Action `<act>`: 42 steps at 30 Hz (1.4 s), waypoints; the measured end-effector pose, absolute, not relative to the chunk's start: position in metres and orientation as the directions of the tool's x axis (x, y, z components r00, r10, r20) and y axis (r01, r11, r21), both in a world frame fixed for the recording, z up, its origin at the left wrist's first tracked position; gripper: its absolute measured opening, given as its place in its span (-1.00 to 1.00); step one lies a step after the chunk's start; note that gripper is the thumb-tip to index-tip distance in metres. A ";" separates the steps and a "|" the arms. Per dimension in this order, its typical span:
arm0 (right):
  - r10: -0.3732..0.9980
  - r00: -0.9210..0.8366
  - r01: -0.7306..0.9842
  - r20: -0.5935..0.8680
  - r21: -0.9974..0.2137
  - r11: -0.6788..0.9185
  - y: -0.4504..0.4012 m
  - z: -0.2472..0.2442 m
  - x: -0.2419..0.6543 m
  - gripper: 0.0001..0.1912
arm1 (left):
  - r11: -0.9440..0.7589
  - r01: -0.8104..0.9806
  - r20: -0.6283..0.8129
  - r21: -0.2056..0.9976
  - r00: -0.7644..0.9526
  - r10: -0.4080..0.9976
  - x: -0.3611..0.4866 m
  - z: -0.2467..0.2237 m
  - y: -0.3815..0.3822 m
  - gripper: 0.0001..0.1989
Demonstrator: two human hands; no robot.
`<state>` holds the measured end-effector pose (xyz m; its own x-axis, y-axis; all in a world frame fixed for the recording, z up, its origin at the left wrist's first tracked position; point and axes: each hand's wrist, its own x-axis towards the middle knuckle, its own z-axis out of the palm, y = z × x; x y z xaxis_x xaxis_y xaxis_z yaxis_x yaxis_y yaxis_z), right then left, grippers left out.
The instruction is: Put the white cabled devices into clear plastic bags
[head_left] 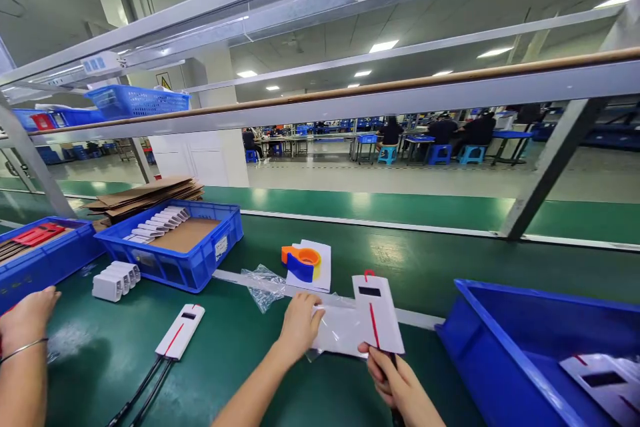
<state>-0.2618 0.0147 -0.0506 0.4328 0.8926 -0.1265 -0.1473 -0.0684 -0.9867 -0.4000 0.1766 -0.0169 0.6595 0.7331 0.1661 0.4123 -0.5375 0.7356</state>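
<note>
My right hand point(393, 377) is closed around the black lower end of a flat white device point(385, 320), holding it upright. The device has a dark window, a red stripe and a red loop on top. My left hand point(300, 323) has its fingers curled on the left edge of a clear plastic bag point(337, 330) lying on the green table. Behind the bag, an orange and blue tape dispenser point(304, 263) sits on white paper point(324, 260). A similar white device point(181, 331) with two black cables lies left of my left hand.
At far left is another person's hand point(27, 317) with a bracelet. White sleeves point(117, 280) stand by a blue crate point(195, 267). A large blue bin point(500, 360) at right holds a white device point(605, 380). A shelf rail point(350, 97) crosses above.
</note>
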 end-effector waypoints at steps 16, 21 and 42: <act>0.849 0.490 -0.307 -0.197 -0.951 -0.043 0.016 -0.053 -0.255 -0.38 | -0.479 0.583 -0.012 0.656 0.643 0.766 -0.373 -0.033 0.232 -0.66; 0.847 0.494 -0.307 -0.195 -0.951 -0.039 0.016 -0.054 -0.255 -0.33 | -0.532 0.593 -0.089 0.604 0.714 0.694 -0.355 -0.039 0.231 -0.72; 0.764 0.617 -0.278 -0.187 -0.960 -0.010 0.050 -0.081 -0.246 -0.38 | -0.527 0.174 0.201 0.832 0.790 0.579 -0.402 -0.016 0.214 -0.62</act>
<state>-0.2462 0.0501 -0.0812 0.6175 0.7640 -0.1870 -0.2781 -0.0103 -0.9605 -0.4021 0.2141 -0.0164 0.7904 0.5787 0.2011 0.1742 -0.5270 0.8318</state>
